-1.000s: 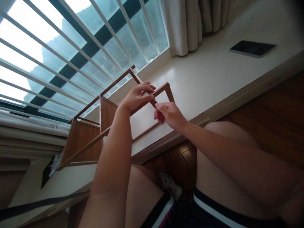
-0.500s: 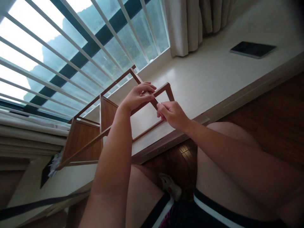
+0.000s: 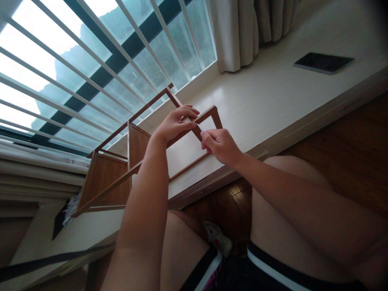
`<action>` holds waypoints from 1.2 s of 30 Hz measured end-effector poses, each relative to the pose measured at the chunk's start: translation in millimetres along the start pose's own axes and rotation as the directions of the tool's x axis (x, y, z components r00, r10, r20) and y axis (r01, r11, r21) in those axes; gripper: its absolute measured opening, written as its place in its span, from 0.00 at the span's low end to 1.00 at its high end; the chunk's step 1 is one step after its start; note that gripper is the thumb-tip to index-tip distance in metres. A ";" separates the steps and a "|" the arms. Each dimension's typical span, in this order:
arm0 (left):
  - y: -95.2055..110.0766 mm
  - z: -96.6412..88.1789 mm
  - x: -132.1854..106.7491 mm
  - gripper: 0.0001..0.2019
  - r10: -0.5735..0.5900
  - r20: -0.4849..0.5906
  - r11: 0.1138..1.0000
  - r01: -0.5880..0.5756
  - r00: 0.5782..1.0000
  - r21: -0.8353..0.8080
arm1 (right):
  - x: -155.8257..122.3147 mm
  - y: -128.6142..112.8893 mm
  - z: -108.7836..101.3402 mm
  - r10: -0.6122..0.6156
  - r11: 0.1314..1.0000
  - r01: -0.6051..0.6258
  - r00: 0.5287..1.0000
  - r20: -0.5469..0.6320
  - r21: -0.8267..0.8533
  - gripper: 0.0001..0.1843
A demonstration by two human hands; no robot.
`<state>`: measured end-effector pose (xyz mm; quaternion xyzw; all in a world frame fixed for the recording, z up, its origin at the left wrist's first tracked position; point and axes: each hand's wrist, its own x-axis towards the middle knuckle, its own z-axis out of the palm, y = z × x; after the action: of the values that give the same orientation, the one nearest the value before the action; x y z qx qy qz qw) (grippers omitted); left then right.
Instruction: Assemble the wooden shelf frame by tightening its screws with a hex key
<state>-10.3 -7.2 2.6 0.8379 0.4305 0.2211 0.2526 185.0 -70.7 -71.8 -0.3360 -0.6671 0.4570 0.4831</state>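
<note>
left hand [image 3: 178, 122] clamps the wooden rack [image 3: 137, 145]; right hand [image 3: 220, 146] pinches 1 thin silvery rod [image 3: 201, 128] near it.

You see a reddish-brown, slim-barred wooden rack [image 3: 138, 145] with faintly grained brown panels left of centre, and a thin silvery metal rod [image 3: 201, 127] at the centre. Your view also takes in a smooth cream window ledge [image 3: 263, 93] and, upper right, a flat black tablet [image 3: 324, 63] with a pale edge. Your black cloth shorts [image 3: 242, 273], bottom centre, carry white hem stripes and some magenta.

Two hands [image 3: 177, 123] [image 3: 222, 146], one rack [image 3: 138, 145], one tool [image 3: 201, 128], one tablet [image 3: 323, 63]
</note>
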 end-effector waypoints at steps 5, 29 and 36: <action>0.4 0.4 -0.5 0.10 -0.005 -0.007 1.000 0.005 1.000 0.007 | 1.3 0.3 0.4 -0.008 1.000 0.008 1.000 0.011 -0.013 0.26; 2.0 1.3 -1.1 0.12 -0.026 -0.014 0.999 0.027 1.000 0.035 | 8.9 1.7 -4.3 -0.228 0.858 0.190 0.973 -0.023 -0.477 0.20; 0.6 0.9 -0.9 0.11 -0.011 -0.006 1.000 0.012 1.000 0.018 | 11.7 1.8 -4.3 -0.258 0.848 0.218 0.966 -0.017 -0.484 0.20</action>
<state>-9.9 -8.5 2.2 0.8370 0.4380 0.2181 0.2452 185.6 -58.5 -69.0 -0.3775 -0.7754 0.2007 0.4648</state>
